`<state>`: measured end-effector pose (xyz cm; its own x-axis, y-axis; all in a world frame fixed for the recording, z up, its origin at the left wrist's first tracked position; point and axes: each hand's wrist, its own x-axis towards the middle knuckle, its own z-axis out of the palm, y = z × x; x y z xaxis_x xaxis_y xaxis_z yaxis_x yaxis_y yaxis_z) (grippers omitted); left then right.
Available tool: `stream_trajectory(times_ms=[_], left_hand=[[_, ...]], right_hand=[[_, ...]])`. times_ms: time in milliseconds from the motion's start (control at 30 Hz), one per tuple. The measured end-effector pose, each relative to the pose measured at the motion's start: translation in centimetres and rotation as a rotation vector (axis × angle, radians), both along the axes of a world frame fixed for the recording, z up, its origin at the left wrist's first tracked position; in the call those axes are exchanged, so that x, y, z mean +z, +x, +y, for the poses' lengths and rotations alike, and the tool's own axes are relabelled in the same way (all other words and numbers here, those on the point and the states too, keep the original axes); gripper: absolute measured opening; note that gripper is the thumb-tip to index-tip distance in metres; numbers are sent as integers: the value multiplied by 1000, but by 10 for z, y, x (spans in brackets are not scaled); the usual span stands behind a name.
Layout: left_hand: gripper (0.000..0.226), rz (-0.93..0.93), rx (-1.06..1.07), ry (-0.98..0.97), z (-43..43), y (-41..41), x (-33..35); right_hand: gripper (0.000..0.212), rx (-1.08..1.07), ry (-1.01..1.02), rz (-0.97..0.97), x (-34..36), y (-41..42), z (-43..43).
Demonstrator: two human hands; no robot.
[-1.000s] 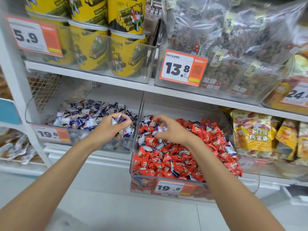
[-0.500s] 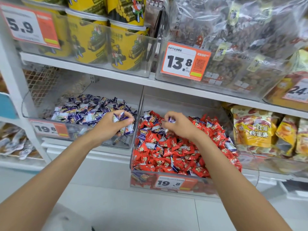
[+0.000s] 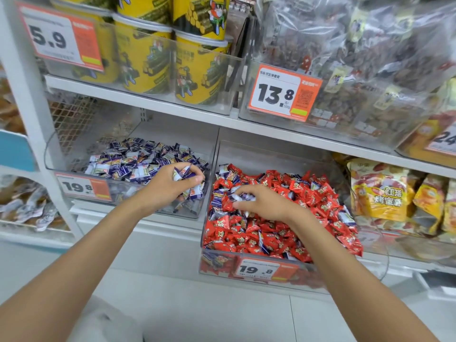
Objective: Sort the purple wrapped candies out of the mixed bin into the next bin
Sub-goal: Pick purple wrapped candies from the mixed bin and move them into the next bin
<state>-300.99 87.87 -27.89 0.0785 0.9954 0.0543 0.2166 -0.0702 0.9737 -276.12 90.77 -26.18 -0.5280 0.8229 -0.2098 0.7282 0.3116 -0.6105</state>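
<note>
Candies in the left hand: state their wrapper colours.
Purple and white: the candies gripped in the left hand, best seen in the head view.

White upper shelf (image 3: 148,104) spanning the width. On it at left, yellow canisters (image 3: 145,58) with cartoon print, stacked two high in a clear tray (image 3: 222,82), behind an orange-and-white price tag (image 3: 61,38) reading 5.9. To the right, clear bags (image 3: 370,58) of dark dried goods, fronted by a second tag (image 3: 283,93) reading 13.8. Below, at far right, yellow and orange snack bags (image 3: 380,191) with Chinese lettering. At left, a white upright post (image 3: 32,107), wire mesh panel (image 3: 71,119) just beside it, silvery packets (image 3: 32,208) beyond. Nearest, pale floor (image 3: 222,312).
</note>
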Motion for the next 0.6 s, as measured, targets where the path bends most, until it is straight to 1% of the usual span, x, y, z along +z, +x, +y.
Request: stream_trajectory(times_ms=[133, 200, 233, 267, 333, 367, 433, 467, 500, 533, 567, 600], left_hand=[[6, 43, 34, 58, 0, -21, 6], [6, 107, 79, 111, 3, -40, 14], [6, 193, 119, 142, 8, -55, 17], [8, 336, 175, 175, 15, -73, 19], [13, 737, 279, 228, 31, -112, 24], [22, 939, 312, 231, 39, -128, 28], [43, 1262, 337, 156, 54, -151, 31], [51, 1365, 303, 85, 62, -158, 29], [60, 1399, 233, -19, 68, -164, 26], [69, 1375, 162, -118, 73, -169, 21], [77, 1325, 101, -188, 77, -173, 14], [82, 1285, 71, -209, 78, -176, 9]], right_hand=[[19, -133, 123, 230, 31, -15, -10], [18, -97, 206, 270, 44, -41, -5], [18, -58, 243, 250, 48, -56, -1], [20, -16, 272, 210, 49, -73, 6], [30, 55, 312, 89, 46, -110, 26], [35, 80, 325, 18, 43, -128, 35], [48, 113, 306, -105, 35, -157, 52], [59, 136, 262, -158, 30, -168, 59], [69, 166, 208, -214, 26, -176, 63], [76, 194, 172, -265, 22, -180, 68], [76, 208, 168, -287, 21, -182, 69], [73, 200, 187, -269, 21, -180, 71]])
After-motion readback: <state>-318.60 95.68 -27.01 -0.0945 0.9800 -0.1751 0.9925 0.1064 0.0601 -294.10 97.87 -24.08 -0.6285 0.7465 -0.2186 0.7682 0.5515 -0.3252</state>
